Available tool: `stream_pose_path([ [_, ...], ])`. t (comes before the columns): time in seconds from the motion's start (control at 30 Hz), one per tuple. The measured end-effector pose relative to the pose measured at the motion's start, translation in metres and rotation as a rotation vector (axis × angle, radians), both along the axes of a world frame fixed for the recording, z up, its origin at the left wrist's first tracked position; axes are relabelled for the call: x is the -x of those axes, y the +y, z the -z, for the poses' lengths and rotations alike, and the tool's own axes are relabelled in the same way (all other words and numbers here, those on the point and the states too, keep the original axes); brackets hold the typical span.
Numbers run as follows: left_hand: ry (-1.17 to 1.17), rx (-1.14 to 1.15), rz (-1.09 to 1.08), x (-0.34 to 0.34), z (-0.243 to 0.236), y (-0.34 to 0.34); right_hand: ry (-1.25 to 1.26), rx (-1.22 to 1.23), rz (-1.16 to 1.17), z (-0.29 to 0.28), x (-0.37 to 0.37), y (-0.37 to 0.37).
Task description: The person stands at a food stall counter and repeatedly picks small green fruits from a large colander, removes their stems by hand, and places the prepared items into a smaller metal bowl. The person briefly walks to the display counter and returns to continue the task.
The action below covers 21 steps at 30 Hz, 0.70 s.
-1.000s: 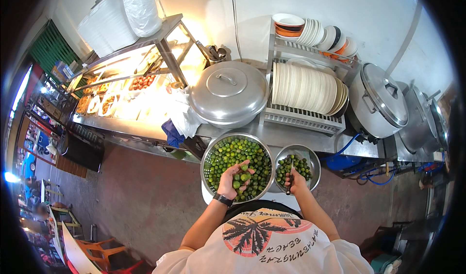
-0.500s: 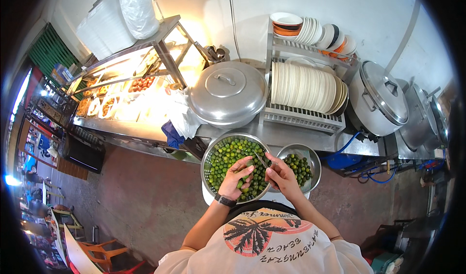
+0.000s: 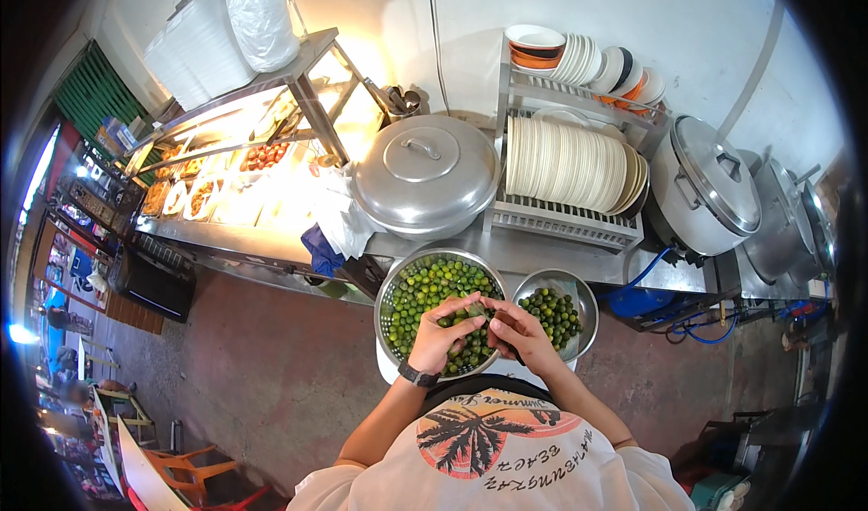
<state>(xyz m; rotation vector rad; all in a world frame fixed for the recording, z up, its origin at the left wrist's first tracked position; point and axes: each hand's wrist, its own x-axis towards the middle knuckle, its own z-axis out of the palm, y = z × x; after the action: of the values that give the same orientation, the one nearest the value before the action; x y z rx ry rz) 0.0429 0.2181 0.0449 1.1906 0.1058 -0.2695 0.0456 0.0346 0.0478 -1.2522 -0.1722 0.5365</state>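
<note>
Over a large perforated metal colander [image 3: 383,317] full of small green limes [image 3: 420,289], my two hands meet at the fingertips. My left hand [image 3: 438,339] is closed around a small green lime [image 3: 476,309], mostly hidden by the fingers. In my right hand [image 3: 526,335] is a small knife, its dark handle [image 3: 518,357] showing below the palm. Its blade is hidden near the lime; whether it cuts into the skin I cannot tell. Right of the colander sits a smaller metal bowl [image 3: 592,317] with more green limes [image 3: 553,317] in it.
Beyond the colander, a big lidded pot [image 3: 425,172] and a rack of plates [image 3: 565,167] stand on a steel counter [image 3: 542,262]. A lit food display [image 3: 235,185] is at the left, a rice cooker [image 3: 705,190] at the right. Orange chair [image 3: 194,470] lower left.
My right hand has moved left and turned, bringing the knife against the lime. The blade, visible before between the hands, is now hidden. My left hand has closed in slightly.
</note>
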Motion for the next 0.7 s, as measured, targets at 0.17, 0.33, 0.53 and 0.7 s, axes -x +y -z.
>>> stream_pose_path([
  [0.17, 0.101, 0.143, -0.091, 0.002, -0.004, -0.001, -0.022, -0.010, 0.002, 0.002, 0.004, -0.001],
  [0.33, 0.083, 0.158, -0.051, 0.001, 0.009, 0.003, 0.012, -0.021, 0.024, -0.002, 0.003, -0.001],
  [0.53, 0.164, 0.250, -0.049, 0.000, 0.005, 0.002, 0.122, -0.098, 0.015, -0.004, 0.002, 0.000],
  [0.7, 0.215, 0.313, -0.047, -0.003, 0.019, 0.004, 0.175, -0.135, 0.046, 0.005, 0.006, 0.004],
])
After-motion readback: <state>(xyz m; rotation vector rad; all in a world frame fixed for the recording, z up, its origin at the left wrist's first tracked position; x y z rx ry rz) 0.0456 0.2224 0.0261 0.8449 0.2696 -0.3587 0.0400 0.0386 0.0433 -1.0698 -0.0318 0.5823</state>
